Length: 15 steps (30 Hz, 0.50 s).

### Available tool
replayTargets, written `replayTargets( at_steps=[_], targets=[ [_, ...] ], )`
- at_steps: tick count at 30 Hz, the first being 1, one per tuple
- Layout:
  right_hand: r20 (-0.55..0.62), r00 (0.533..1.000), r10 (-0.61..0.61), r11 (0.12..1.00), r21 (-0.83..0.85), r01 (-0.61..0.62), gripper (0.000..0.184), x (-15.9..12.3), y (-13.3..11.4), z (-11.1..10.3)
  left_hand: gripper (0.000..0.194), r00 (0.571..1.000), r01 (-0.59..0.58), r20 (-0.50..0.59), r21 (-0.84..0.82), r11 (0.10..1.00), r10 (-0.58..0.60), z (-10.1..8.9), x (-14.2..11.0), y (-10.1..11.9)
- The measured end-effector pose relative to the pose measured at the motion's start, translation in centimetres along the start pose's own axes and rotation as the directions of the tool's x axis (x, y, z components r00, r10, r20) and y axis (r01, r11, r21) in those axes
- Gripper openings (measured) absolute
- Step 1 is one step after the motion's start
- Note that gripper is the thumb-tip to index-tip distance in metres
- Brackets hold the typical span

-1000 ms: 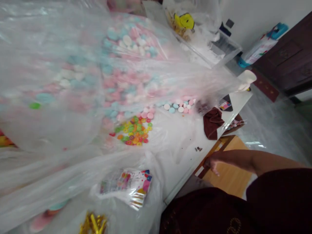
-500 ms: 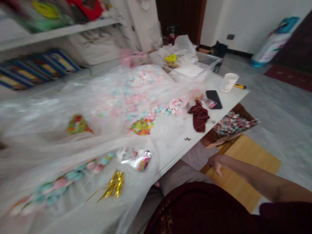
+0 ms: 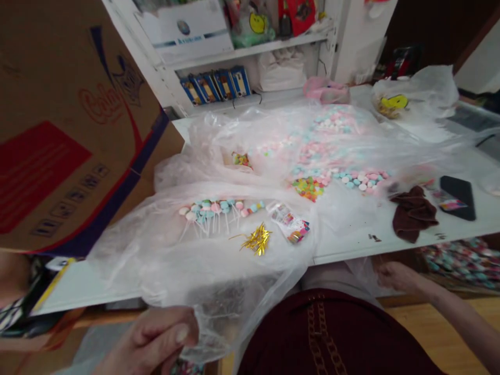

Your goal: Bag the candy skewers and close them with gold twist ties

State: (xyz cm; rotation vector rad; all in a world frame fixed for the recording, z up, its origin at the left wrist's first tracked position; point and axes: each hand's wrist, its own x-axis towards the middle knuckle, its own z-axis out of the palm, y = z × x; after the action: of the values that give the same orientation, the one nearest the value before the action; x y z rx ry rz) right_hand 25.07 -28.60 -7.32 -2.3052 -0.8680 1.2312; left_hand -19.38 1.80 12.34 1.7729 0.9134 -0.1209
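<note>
My left hand [image 3: 160,338] is at the bottom, below the table edge, with fingers curled closed. It touches the hanging edge of a clear plastic sheet [image 3: 219,323]; whether it grips the plastic is unclear. My right hand [image 3: 394,276] is closed beside my thigh, under the table's front edge, its fingertips hidden. On the sheet lie a row of candies on white sticks [image 3: 214,208], a bunch of gold twist ties [image 3: 258,239] and a shiny printed packet [image 3: 289,223]. Behind them are gummy candies [image 3: 308,188] and pink, blue and white candies [image 3: 363,179], partly under plastic.
A large cardboard box [image 3: 78,130] stands at left. A brown cloth [image 3: 414,213] and a dark phone [image 3: 457,198] lie at right on the white table [image 3: 344,242]. Wrapped candies [image 3: 464,260] fill a box below. Another person's arm [image 3: 13,278] shows at far left.
My view has swung left, bringing the cardboard box and my left hand into sight. My right hand has come off the wooden board and is now closed near my thigh.
</note>
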Motion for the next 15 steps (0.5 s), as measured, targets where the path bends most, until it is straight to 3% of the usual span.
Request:
replayTargets(
  at_steps=[1, 3, 5, 6, 7, 10, 12, 15],
  targets=[
    [0.04, 0.999, -0.023, 1.0, 0.02, 0.022, 0.024, -0.1, -1.4, -0.5, 0.047, 0.991, -0.103, -0.089, -0.01, 0.995, 0.102, 0.3, 1.4, 1.3],
    [0.068, 0.994, -0.086, 0.995, 0.062, 0.082, 0.031, -0.2, -5.1, -1.0, 0.04, 0.922, -0.235, -0.303, 0.061, 0.97, 0.242, 1.9, 5.0, 3.3],
    [-0.013, 0.983, -0.182, 0.98, 0.079, 0.183, 0.035, 0.2, -9.9, -0.9, 0.026, 0.846, -0.286, -0.399, 0.221, 0.933, 0.354, 4.6, 9.1, 3.9],
    [-0.071, 0.971, -0.23, 0.971, 0.049, 0.234, 0.034, 0.6, -12.4, -0.5, 0.024, 0.847, -0.292, -0.35, 0.325, 0.9, 0.401, 6.0, 11.0, 3.5],
    [-0.13, 0.947, -0.293, 0.956, -0.001, 0.295, 0.031, 1.3, -14.8, 0.1, 0.023, 0.878, -0.277, -0.254, 0.424, 0.862, 0.407, 7.4, 12.7, 2.9],
    [-0.241, 0.871, -0.427, 0.899, -0.211, 0.383, 0.024, 4.2, -20.6, 2.3, 0.021, 0.952, -0.184, -0.064, 0.659, 0.729, 0.299, 10.7, 15.3, 0.3],
    [-0.283, 0.84, -0.462, 0.845, -0.428, 0.32, 0.023, 6.4, -22.9, 3.6, 0.02, 0.972, -0.139, -0.036, 0.707, 0.694, 0.231, 11.6, 15.3, -1.1],
    [-0.297, 0.856, -0.423, 0.788, -0.587, 0.185, 0.03, 8.7, -24.2, 4.6, 0.017, 0.987, -0.121, -0.003, 0.633, 0.765, 0.158, 11.3, 14.1, -2.3]
  ],
)
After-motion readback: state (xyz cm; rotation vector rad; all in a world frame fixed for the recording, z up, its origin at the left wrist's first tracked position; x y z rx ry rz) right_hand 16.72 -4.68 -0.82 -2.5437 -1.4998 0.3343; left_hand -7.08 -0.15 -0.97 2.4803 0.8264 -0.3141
